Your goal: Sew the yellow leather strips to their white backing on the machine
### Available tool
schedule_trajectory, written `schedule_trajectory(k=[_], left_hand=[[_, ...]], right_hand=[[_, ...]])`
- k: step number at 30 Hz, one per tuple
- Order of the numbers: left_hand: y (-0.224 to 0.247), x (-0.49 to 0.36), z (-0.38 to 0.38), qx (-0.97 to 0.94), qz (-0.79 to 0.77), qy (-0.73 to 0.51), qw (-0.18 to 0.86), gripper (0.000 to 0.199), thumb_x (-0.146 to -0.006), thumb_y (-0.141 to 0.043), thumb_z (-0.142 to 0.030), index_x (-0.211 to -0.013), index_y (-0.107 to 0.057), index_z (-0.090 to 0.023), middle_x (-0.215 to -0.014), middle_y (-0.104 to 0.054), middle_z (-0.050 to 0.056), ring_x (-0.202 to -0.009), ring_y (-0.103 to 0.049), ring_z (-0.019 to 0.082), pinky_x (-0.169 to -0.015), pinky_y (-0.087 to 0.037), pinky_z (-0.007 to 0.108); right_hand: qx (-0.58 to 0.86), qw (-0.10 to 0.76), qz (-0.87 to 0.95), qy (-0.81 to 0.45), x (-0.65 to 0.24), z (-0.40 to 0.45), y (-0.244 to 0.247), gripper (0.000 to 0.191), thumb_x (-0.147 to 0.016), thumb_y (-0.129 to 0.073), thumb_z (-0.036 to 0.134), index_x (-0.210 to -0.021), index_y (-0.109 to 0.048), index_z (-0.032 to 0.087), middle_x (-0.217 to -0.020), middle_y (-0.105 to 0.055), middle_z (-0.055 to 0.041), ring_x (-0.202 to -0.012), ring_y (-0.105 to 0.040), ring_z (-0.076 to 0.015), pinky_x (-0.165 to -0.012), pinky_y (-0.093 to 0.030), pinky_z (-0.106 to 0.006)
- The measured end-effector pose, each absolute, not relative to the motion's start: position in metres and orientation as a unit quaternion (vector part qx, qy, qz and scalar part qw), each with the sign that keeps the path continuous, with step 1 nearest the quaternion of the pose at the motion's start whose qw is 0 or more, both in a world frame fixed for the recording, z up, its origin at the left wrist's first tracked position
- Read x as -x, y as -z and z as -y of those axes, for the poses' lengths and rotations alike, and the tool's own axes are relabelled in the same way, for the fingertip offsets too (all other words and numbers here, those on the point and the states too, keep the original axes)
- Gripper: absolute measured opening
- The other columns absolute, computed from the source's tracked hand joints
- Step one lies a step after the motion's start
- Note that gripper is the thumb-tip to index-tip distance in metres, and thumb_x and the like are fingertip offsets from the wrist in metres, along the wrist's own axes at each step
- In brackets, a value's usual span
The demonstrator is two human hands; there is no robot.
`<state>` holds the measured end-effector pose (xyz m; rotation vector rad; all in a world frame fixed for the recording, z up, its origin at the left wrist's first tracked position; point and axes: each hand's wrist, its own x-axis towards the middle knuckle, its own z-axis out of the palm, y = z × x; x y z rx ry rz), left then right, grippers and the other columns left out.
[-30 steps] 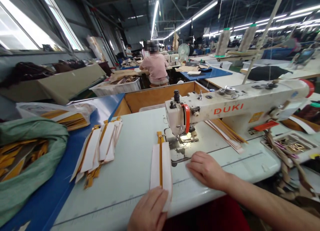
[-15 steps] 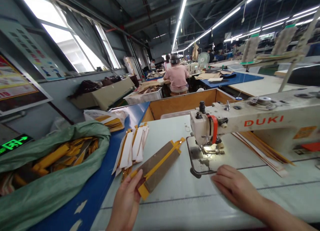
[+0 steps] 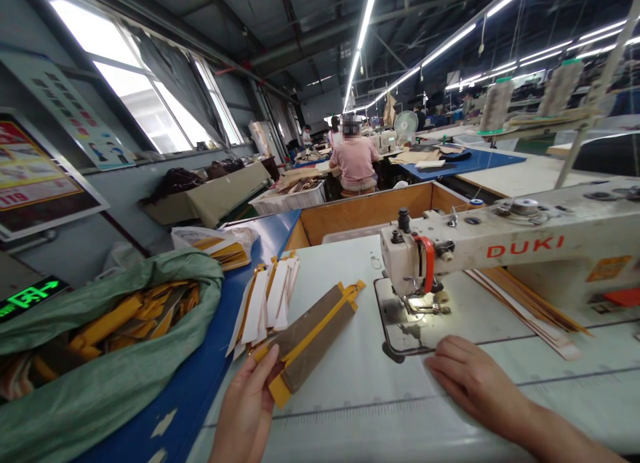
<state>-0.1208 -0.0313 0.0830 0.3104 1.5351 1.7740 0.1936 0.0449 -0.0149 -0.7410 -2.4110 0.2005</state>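
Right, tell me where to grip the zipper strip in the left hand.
Grip the near end of the zipper strip, coming from the near side, as the left hand does. The strip is long, flat and narrow, so pinching across its width there leaves the far end free.

A pale table point(image 3: 350, 389) is being used as the work surface across the lower right of the frame. A sewing machine point(image 3: 520, 249) is being carried on it, and tan strips point(image 3: 525, 309) are being kept beside the machine's base. A blue bench point(image 3: 193, 383) is being run along the table's left edge, bearing a green sack point(image 3: 100, 316) and a plastic bag point(image 3: 215, 246). White strips point(image 3: 263, 303) are being left across the join between both tops.
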Motion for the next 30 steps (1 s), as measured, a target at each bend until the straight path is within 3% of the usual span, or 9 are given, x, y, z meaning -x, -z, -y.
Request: schedule_trajectory(k=[5, 10, 15, 22, 26, 30], left_hand=[[-0.065, 0.127, 0.038, -0.088, -0.616, -0.679, 0.391, 0.014, -0.073, -0.065, -0.005, -0.081, -0.068, -0.015, -0.081, -0.075, 0.004, -0.076, -0.073, 0.020, -0.064, -0.058, 0.023], [-0.044, 0.127, 0.058, -0.043, -0.657, -0.618, 0.429, 0.021, -0.078, -0.057, 0.003, -0.089, -0.064, -0.013, -0.081, -0.075, 0.007, -0.067, -0.072, 0.019, -0.057, -0.058, 0.024], [-0.034, 0.128, 0.070, -0.050, -0.677, -0.561, 0.474, 0.029, -0.072, -0.066, 0.004, -0.096, -0.064, -0.012, -0.088, -0.075, 0.008, -0.071, -0.073, 0.018, -0.063, -0.060, 0.024], [-0.015, 0.136, 0.080, -0.102, -0.673, -0.514, 0.522, 0.059, -0.054, -0.088, -0.023, -0.107, -0.063, -0.015, -0.096, -0.075, 0.009, -0.083, -0.072, 0.025, -0.069, -0.059, 0.029], [-0.006, 0.140, 0.081, -0.134, -0.682, -0.494, 0.522, 0.071, -0.049, -0.089, -0.042, -0.109, -0.063, -0.016, -0.092, -0.075, 0.010, -0.082, -0.072, 0.027, -0.068, -0.057, 0.031], [-0.014, 0.132, 0.082, -0.145, -0.678, -0.472, 0.544, 0.076, -0.047, -0.088, -0.048, -0.111, -0.063, -0.013, -0.090, -0.075, 0.012, -0.083, -0.071, 0.032, -0.068, -0.057, 0.036]], right_hand=[[0.278, 0.307, 0.907, -0.073, -0.194, -0.045, 0.011, 0.026, -0.098, -0.040, 0.017, -0.089, -0.064, 0.016, -0.076, -0.057, -0.0062, -0.075, -0.052, -0.0193, -0.068, -0.041, -0.030], [0.277, 0.307, 0.908, -0.072, -0.193, -0.045, 0.009, 0.025, -0.098, -0.040, 0.017, -0.090, -0.065, 0.015, -0.076, -0.057, -0.0065, -0.074, -0.051, -0.0195, -0.067, -0.041, -0.031], [0.276, 0.303, 0.909, -0.076, -0.193, -0.045, 0.009, 0.025, -0.098, -0.041, 0.018, -0.089, -0.064, 0.016, -0.076, -0.057, -0.0061, -0.074, -0.051, -0.0191, -0.067, -0.041, -0.031], [0.273, 0.298, 0.912, -0.072, -0.195, -0.046, 0.013, 0.022, -0.098, -0.042, 0.018, -0.091, -0.063, 0.015, -0.078, -0.058, -0.0065, -0.076, -0.051, -0.0198, -0.068, -0.041, -0.032], [0.267, 0.294, 0.914, -0.078, -0.189, -0.042, 0.009, 0.023, -0.097, -0.042, 0.017, -0.091, -0.064, 0.015, -0.077, -0.059, -0.0067, -0.076, -0.051, -0.0196, -0.069, -0.041, -0.032], [0.230, 0.253, 0.933, -0.110, -0.157, -0.032, -0.010, 0.022, -0.096, -0.042, 0.016, -0.095, -0.064, 0.017, -0.082, -0.062, -0.0067, -0.081, -0.053, -0.0201, -0.074, -0.043, -0.032]])
